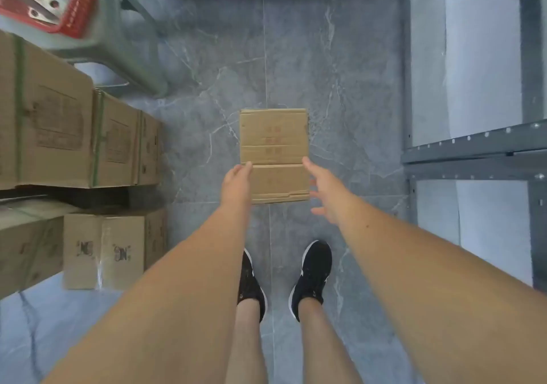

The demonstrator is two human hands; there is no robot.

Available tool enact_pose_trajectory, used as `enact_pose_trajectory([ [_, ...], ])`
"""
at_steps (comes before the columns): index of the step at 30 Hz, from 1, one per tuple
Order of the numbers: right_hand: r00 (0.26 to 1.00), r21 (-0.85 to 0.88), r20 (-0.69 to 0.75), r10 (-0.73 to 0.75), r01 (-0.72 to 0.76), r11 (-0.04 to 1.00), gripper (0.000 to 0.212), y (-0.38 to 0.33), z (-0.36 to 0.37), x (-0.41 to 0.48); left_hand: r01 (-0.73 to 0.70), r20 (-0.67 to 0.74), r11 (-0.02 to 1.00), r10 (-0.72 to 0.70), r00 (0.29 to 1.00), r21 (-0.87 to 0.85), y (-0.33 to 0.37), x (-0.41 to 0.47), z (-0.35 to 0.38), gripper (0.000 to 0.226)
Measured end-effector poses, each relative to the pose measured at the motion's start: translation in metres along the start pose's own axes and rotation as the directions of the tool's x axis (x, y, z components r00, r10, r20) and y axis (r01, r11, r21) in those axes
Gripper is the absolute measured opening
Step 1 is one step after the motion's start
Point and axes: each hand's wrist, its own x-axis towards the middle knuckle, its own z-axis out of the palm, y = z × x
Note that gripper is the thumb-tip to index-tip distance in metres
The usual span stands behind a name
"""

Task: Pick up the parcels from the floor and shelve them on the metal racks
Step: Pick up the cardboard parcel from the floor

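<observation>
From the head view, your biggest risk is an uneven grab: the parcel (274, 155) lies flat on the grey floor (355, 87) just ahead of your shoes (312, 277), and your two hands are not meeting it alike. Your left hand (236, 180) is at the parcel's left edge, fingers (247, 166) curled near the crease and apparently touching the cardboard, though you cannot tell from here whether they have closed under it. Your right hand (324, 189) is spread wide, fingers (307, 163) splayed beside the right edge and holding nothing. If you lift now on the left alone, the box will likely tip or swing, and its lower flap, which looks creased and slightly torn along the near edge, could buckle or open.

A second worry is the metal rack (473, 149) close on your right; as you rise and turn, a corner of the parcel could strike its grey beam. The stacked cartons (59, 134) on your left narrow the aisle too.

Both your arms are stretched forward and downward, nearly straight, converging on the parcel, so you are probably bent well over; a lift from this reach may strain your back
</observation>
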Motion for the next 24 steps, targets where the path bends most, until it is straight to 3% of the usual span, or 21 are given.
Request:
enact_pose_trajectory([
  [7, 0.996, 0.017, -0.049, -0.078, 0.079, 0.997, 0.086, -0.012, 0.000, 0.058, -0.001, 0.003, 1.000, 0.001, 1.000, -0.011, -0.003, 0.062, -0.001, 0.060],
  [11, 0.996, -0.035, -0.064, -0.057, 0.055, 0.998, 0.088, -0.018, -0.004, 0.086, 0.023, 0.002, 1.000, -0.023, 1.000, -0.009, -0.005, 0.090, 0.002, 0.063],
  [14, 0.996, -0.040, -0.050, -0.067, 0.065, 0.997, 0.080, -0.021, -0.002, 0.105, 0.037, -0.017, 0.999, -0.037, 0.999, -0.012, -0.007, 0.111, 0.007, 0.064],
  [20, 0.997, 0.091, 0.031, -0.071, 0.068, 0.994, 0.062, -0.028, 0.010, 0.123, 0.016, -0.012, 1.000, -0.016, 1.000, 0.009, -0.008, 0.130, 0.018, 0.067],
  [24, 0.994, 0.156, 0.023, -0.107, 0.102, 0.982, 0.069, -0.026, 0.015, 0.131, -0.007, -0.013, 0.999, 0.007, 1.000, 0.041, -0.005, 0.136, 0.024, 0.063],
])
